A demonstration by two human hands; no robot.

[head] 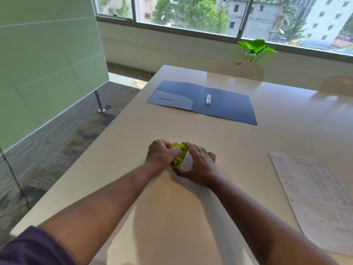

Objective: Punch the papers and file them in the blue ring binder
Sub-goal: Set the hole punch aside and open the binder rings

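Note:
A small lime-green hole punch [178, 154] sits on the beige table [191, 207] in front of me. My left hand [162, 155] grips its left side with curled fingers. My right hand [198, 165] holds its right side, index finger on the top and thumb round the near end. The blue ring binder [229, 108] lies open and flat further back, its metal rings [209, 98] near the spine. Printed papers [317, 197] lie stacked at the right edge, with punched holes visible along their left margin.
Two light wooden chairs [236, 68] stand at the table's far side, with a green plant [256, 47] behind them under the window. A pale green partition [47, 64] on a metal leg stands to the left, over patterned floor.

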